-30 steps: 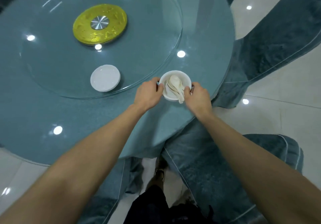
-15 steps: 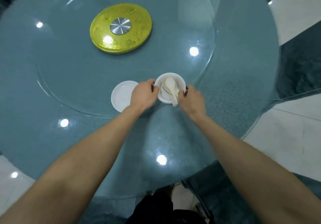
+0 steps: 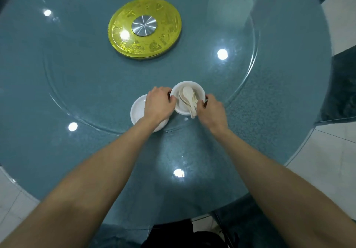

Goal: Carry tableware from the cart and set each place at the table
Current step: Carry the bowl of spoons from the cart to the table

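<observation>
Inspector: The left hand (image 3: 158,103) and right hand (image 3: 212,111) are clamped on opposite sides of the white bowl (image 3: 198,91), over the glass turntable (image 3: 86,93). Contact with the glass cannot be told.

Reviewer: Hazards?

Inspector: The spoons (image 3: 187,93) are piled loose, handles overhanging the near rim. A tilt is judged enough to spill them. The plate (image 3: 137,111), partly under the left wrist, could be knocked. Open room is noted rightward and toward the gold hub (image 3: 165,26). The turntable edge runs near the wrists.

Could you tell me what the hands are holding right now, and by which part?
The white bowl, with spoons in it, is held by opposite sides of its rim: left hand on the left side, right hand on the right.
</observation>
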